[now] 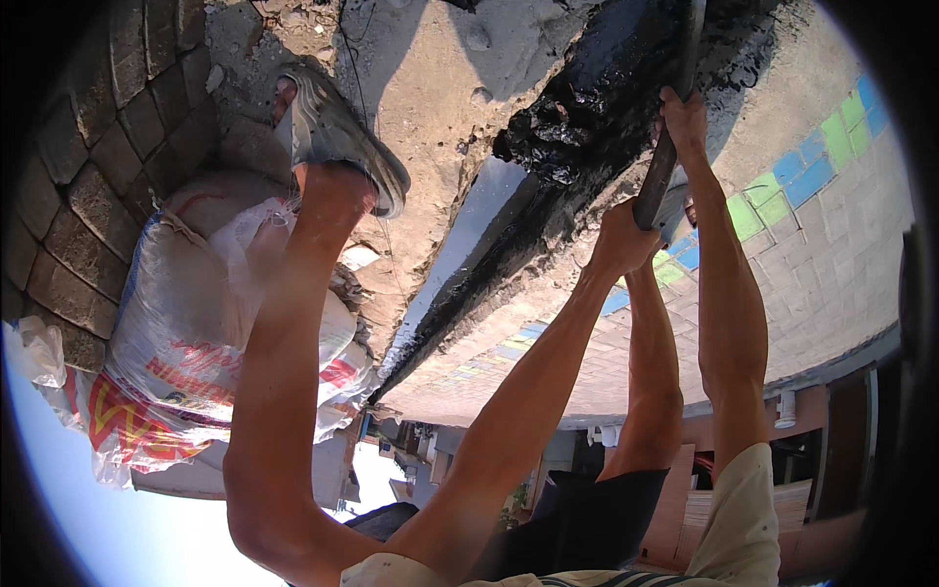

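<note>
Both my hands grip one long, dark, worn pole (658, 174), slanted up to the top edge, where its far end leaves the view. My left hand (626, 240) is wrapped round its lower end, close by my right foot. Further up the shaft, my right hand (685, 122) is closed on it. Beneath and left of the pole runs a narrow drain (460, 249) with pale, reflecting water. A heap of wet black sludge (558, 132) lies in the channel. What kind of tool head the pole has, if any, cannot be seen.
My left sandal (342, 142) rests on the broken concrete edge left of the drain. Stuffed white sacks (181, 303) lean by a block wall (88, 186). To the right stretches brick paving (812, 264) with a blue and green painted strip (782, 186).
</note>
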Demonstrator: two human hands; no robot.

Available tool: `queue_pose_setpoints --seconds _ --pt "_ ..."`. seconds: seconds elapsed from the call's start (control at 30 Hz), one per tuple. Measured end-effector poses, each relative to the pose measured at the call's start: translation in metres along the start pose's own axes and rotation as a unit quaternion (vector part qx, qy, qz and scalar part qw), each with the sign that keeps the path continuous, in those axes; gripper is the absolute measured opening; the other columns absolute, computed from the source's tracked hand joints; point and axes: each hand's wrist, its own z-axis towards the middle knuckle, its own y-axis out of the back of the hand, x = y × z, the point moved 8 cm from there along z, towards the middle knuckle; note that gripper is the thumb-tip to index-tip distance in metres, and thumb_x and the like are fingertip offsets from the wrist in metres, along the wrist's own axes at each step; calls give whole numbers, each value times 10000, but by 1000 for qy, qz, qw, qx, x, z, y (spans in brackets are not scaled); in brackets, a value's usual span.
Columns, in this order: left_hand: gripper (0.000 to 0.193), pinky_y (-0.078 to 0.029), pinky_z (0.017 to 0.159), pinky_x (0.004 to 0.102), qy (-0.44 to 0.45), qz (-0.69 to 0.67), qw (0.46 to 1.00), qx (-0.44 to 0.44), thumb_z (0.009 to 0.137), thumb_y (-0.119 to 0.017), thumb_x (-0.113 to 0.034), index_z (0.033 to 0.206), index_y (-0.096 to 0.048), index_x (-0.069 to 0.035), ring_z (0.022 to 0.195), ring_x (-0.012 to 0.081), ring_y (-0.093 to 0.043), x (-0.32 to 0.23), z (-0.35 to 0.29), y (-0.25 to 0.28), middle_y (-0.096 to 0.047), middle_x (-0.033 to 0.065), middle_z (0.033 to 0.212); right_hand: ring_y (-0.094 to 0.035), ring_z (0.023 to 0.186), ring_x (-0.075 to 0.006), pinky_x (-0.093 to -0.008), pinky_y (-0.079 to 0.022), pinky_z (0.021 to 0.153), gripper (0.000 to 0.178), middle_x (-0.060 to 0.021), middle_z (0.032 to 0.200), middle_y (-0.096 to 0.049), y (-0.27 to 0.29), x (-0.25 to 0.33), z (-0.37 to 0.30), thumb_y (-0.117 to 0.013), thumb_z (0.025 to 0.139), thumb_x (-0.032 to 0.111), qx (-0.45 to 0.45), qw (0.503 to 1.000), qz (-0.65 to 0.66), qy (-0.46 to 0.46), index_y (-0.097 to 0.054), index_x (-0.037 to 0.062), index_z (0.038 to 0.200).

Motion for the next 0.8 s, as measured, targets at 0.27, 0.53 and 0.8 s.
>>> queue_pose_setpoints --seconds 0.27,0.53,0.8 --pt "404 -594 741 446 97 -1 995 19 756 -733 -177 1084 -687 54 836 377 -756 13 -16 13 -742 253 887 -555 421 -190 -370 -480 400 282 -58 634 -563 -19 -57 7 -701 927 256 -2 998 -10 -65 -570 11 976" --pt "197 -429 476 349 166 -123 965 163 820 -766 -106 849 -595 -10 526 143 -536 37 -14 15 -554 33 635 -702 951 -522 -526 -586 831 484 -352 959 -703 -38 -36 4 -733 879 225 -80 977 -193 38 -439 -88 1101" --pt "209 -439 443 344 189 -69 975 95 783 -747 -106 849 -584 7 497 135 -543 53 -27 33 -559 49 634 -750 763 -409 -466 -616 655 434 -294 887 -715 -45 -62 -21 -739 866 205 -48 995 -44 -75 -490 -70 1093"
